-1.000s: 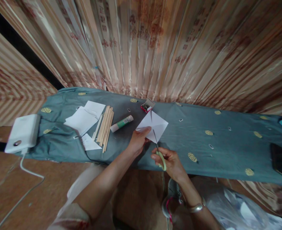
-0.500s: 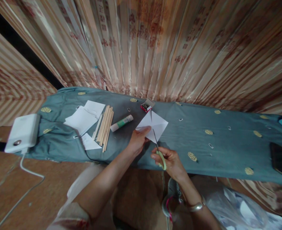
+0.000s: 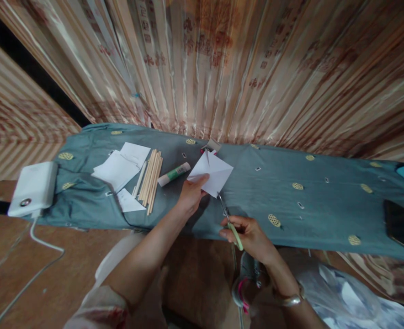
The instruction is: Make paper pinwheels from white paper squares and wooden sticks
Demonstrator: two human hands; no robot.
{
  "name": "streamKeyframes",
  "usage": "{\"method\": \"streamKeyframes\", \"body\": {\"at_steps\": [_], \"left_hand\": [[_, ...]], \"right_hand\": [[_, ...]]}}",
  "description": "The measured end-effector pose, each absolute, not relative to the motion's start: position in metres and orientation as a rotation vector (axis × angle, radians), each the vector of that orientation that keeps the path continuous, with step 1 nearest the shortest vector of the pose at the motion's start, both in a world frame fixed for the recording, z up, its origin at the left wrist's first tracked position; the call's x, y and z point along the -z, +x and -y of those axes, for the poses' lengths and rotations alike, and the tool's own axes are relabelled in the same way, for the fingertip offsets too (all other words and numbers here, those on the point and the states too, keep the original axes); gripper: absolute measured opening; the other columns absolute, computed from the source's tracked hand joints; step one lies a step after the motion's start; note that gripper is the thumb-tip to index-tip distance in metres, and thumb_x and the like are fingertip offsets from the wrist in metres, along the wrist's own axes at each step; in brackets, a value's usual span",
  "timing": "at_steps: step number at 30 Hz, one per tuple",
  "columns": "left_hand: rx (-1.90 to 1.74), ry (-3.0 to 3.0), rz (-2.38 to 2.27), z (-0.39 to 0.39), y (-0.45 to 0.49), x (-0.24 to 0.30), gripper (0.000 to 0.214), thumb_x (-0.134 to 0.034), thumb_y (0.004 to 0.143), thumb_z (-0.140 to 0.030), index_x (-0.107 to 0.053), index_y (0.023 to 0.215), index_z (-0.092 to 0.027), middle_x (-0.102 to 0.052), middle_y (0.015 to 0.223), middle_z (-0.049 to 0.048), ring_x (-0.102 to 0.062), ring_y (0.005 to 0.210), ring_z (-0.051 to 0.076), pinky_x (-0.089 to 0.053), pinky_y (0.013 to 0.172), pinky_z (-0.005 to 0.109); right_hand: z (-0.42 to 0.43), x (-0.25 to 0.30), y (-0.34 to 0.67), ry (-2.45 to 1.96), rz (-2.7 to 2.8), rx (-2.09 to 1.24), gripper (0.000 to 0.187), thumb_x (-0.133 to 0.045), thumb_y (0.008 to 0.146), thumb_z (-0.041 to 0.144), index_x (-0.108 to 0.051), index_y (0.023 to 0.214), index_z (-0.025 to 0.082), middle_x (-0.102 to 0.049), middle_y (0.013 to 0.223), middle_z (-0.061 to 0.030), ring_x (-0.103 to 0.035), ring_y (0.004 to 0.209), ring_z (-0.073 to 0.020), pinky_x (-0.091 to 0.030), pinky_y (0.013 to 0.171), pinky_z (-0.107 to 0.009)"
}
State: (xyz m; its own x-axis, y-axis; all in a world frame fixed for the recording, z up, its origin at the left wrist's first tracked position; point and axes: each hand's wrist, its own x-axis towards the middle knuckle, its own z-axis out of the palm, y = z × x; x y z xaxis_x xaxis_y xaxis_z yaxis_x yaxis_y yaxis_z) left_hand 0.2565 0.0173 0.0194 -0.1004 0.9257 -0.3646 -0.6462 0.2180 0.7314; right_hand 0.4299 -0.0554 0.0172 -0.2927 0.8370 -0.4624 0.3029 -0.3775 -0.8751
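Note:
A square of white paper (image 3: 219, 172), creased and slit from its far corner, is pinched at its left side by my left hand (image 3: 192, 194). My right hand (image 3: 248, 235) grips scissors (image 3: 235, 235) with pale green handles. Their blade tips are at the paper's near corner. Just behind the paper, partly hidden by it, is a small open red box (image 3: 207, 149). Left of the paper lies a glue stick (image 3: 174, 174) with a green label.
Several thin wooden sticks (image 3: 150, 180) lie beside a pile of white paper sheets (image 3: 116, 169) on the blue-green cloth (image 3: 257, 192). A white power bank (image 3: 34, 187) with a cable sits far left. A dark phone (image 3: 402, 224) lies far right; a plastic bag (image 3: 339, 292) is below.
The scissors have drawn back toward me, from over the paper to its near corner. My left hand has shifted the paper slightly left and away, covering more of the red box.

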Motion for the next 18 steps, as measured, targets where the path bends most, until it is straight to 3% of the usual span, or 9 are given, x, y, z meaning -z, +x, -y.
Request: {"method": "streamKeyframes", "body": {"at_steps": [5, 11, 15, 18], "left_hand": [[-1.377, 0.41, -0.98, -0.016, 0.251, -0.019, 0.04, -0.09, 0.046, -0.027, -0.071, 0.078, -0.012, -0.074, 0.08, 0.0061, -0.067, 0.073, 0.019, -0.053, 0.07, 0.031], [-1.304, 0.637, -1.081, -0.009, 0.253, -0.009, 0.026, -0.085, 0.051, -0.025, -0.075, 0.072, -0.013, -0.074, 0.074, 0.005, -0.065, 0.067, 0.018, -0.051, 0.071, 0.03], [-1.219, 0.788, -1.182, -0.006, 0.253, -0.004, 0.017, -0.081, 0.053, -0.019, -0.075, 0.069, -0.014, -0.073, 0.071, 0.0047, -0.064, 0.065, 0.019, -0.049, 0.067, 0.029], [-1.177, 0.883, -1.204, -0.004, 0.252, -0.004, 0.01, -0.079, 0.055, -0.017, -0.074, 0.063, -0.015, -0.073, 0.068, 0.0045, -0.065, 0.067, 0.02, -0.05, 0.067, 0.029]], "right_hand": [[0.055, -0.022, 0.456, -1.827, 1.813, -1.105, 0.043, -0.071, 0.069, 0.052, -0.069, 0.095, 0.018, -0.062, 0.061, 0.0008, -0.055, 0.055, -0.0158, -0.038, 0.053, -0.027], [0.049, -0.032, 0.474, -2.219, 2.041, -0.355, 0.039, -0.065, 0.08, 0.048, -0.063, 0.106, 0.018, -0.073, 0.074, -0.0084, -0.071, 0.071, -0.0282, -0.042, 0.06, -0.032], [0.044, -0.029, 0.481, -2.363, 2.111, -0.134, 0.038, -0.065, 0.082, 0.047, -0.065, 0.103, 0.016, -0.072, 0.072, -0.0136, -0.071, 0.071, -0.0313, -0.041, 0.059, -0.033], [0.04, -0.026, 0.481, -2.271, 1.995, -0.153, 0.038, -0.067, 0.081, 0.048, -0.066, 0.101, 0.016, -0.071, 0.069, -0.012, -0.07, 0.069, -0.0296, -0.042, 0.06, -0.033]]}}
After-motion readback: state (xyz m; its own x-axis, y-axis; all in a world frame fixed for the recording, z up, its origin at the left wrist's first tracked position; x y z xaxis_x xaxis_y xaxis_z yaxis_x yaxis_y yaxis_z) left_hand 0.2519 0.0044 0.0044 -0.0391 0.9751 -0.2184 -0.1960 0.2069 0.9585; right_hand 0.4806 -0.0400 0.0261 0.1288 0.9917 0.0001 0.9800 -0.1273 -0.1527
